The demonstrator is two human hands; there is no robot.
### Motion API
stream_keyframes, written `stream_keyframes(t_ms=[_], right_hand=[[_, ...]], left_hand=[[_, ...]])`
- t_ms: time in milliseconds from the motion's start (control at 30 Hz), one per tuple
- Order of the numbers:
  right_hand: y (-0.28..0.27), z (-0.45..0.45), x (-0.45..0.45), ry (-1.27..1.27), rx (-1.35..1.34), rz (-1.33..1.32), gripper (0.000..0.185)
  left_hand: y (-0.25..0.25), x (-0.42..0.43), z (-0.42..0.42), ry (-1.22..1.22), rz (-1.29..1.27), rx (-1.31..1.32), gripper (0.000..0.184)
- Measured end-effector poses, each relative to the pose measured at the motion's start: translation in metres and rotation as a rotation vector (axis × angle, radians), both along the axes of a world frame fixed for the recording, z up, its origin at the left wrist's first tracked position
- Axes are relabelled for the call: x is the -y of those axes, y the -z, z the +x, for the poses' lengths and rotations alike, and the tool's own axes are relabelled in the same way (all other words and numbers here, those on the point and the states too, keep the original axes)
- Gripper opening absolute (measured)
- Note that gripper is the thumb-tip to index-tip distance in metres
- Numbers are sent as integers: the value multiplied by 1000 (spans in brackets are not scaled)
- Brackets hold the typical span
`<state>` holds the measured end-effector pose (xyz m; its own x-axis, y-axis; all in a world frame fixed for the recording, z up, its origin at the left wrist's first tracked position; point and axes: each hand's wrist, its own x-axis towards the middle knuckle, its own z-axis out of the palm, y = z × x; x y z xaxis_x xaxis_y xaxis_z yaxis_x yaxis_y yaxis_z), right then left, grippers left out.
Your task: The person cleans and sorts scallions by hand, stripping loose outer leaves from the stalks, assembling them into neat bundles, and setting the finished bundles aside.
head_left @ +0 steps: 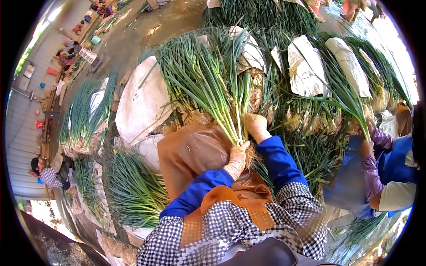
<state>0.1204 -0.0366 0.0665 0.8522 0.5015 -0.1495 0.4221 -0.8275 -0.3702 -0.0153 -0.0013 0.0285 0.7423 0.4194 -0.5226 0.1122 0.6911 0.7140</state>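
My left hand point(238, 156) is closed round the pale lower stalks of a bunch of green onions point(212, 93), just above their stringy roots. The long leaves fan up and to the left. Close beside it, my right hand point(256, 126) is curled against a few upright stalks at the bunch's right side; its fingertips are partly hidden. The bunch stands over my knees, which a brown apron point(193, 144) covers.
More green onions point(137, 186) are heaped at my left, and a long row with roots point(310, 119) lies ahead, partly under pale sheets point(306, 66). At right a person in purple sleeves point(372, 166) holds onions. Another person point(46, 175) is far left.
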Motion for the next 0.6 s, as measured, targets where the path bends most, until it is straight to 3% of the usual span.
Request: stream_keyframes(t_ms=[67,100,133,167,200,233,267,300,367,400,433,500,567,600], right_hand=[[4,-29,20,-103,-12,168,40],[-14,-48,39,-73,-303,557,36],[-9,-61,63,52,-636,681,33],[1,-72,87,132,-653,789,33],[-18,-69,123,232,-890,696,33],[-17,-63,155,287,-969,683,33],[-17,-57,167,381,-804,509,36],[10,-38,183,77,-390,-133,41],[49,-31,174,39,31,-185,49],[21,-22,142,144,-307,167,49],[-9,-18,102,241,-660,517,50],[28,2,51,280,-935,825,50],[95,18,2,65,-275,1232,49],[108,17,-9,296,-464,1214,39]], left_hand=[[-1,-2,-1,2,-78,-93,12],[5,-2,1,-50,-220,29,11],[1,-2,0,-41,-241,37,11],[-11,-3,-3,-32,-261,44,11],[-36,-3,-2,-5,-276,-9,9],[-17,-9,-3,7,-369,0,7],[-17,-10,-3,12,-391,1,7],[-18,-10,-4,19,-413,3,7],[-29,-8,-3,59,-393,41,6],[-7,-7,0,61,-334,27,17],[-10,-8,-3,59,-334,23,17],[-26,-14,-6,186,-510,72,19],[-25,-18,-4,184,-681,92,22],[-27,-20,-2,149,-669,81,22]])
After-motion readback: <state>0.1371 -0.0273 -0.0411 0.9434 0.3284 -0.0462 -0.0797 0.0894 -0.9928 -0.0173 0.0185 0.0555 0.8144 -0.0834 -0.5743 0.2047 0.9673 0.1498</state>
